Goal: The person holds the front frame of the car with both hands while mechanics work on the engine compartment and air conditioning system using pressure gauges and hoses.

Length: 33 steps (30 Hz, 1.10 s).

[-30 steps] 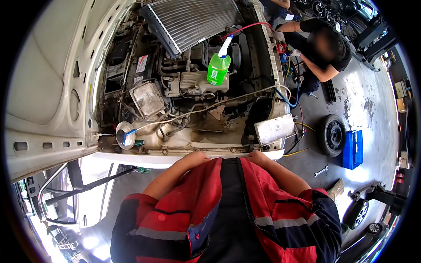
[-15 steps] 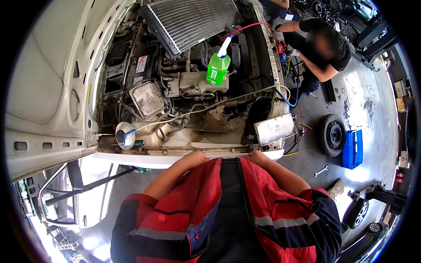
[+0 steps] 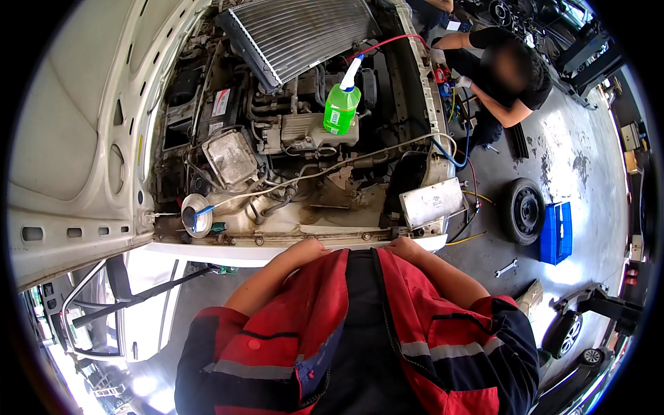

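Observation:
My left hand (image 3: 308,247) rests at the white front edge of the car (image 3: 228,254), its fingers mostly hidden. Beside it, to the right, my right hand (image 3: 403,246) is at the same edge, with its fingers hidden too. Beyond them lies the engine bay, where a green spray bottle (image 3: 341,111) with a white and blue nozzle stands upright on the engine. Behind the bottle a radiator (image 3: 301,34) lies tilted. A thin beige hose (image 3: 332,168) runs across the bay to a round white dish (image 3: 197,215) at the left. A pale metal box (image 3: 433,205) sits near my right hand.
The raised hood (image 3: 62,138) fills the left side. At the upper right a co-worker (image 3: 508,76) crouches near red and blue hoses. A wheel (image 3: 523,211), a blue crate (image 3: 556,233) and a wrench (image 3: 506,268) are on the floor at the right.
The view has shifted very slightly. Both my hands remain in place at the car's edge.

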{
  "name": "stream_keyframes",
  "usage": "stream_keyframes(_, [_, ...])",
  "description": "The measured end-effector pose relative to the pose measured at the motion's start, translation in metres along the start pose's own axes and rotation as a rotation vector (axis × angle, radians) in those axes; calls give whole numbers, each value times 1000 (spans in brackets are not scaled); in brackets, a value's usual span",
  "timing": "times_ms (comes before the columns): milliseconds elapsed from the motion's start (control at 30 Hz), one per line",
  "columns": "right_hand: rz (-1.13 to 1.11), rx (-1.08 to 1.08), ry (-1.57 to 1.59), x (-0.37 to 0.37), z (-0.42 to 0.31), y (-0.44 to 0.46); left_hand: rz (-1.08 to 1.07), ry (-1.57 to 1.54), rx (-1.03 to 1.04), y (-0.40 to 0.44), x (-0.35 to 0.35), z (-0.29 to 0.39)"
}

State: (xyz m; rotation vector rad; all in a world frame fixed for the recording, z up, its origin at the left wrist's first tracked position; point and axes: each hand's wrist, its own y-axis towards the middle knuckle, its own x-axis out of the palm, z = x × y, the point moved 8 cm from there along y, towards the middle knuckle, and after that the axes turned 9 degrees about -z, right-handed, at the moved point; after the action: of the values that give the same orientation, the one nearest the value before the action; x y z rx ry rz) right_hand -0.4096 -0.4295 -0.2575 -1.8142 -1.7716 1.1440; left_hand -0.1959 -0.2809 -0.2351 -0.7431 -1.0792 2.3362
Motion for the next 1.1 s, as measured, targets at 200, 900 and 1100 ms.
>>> stream_keyframes(200, [-40,43,3,-1,-2,-2,21,-4,45,-9,-5,13])
stream_keyframes(900, [-17,16,28,-2,-5,-4,21,15,30,-4,-3,6])
stream_keyframes(1100, [-25,40,23,-3,-7,-6,45,-27,50,-5,-4,9])
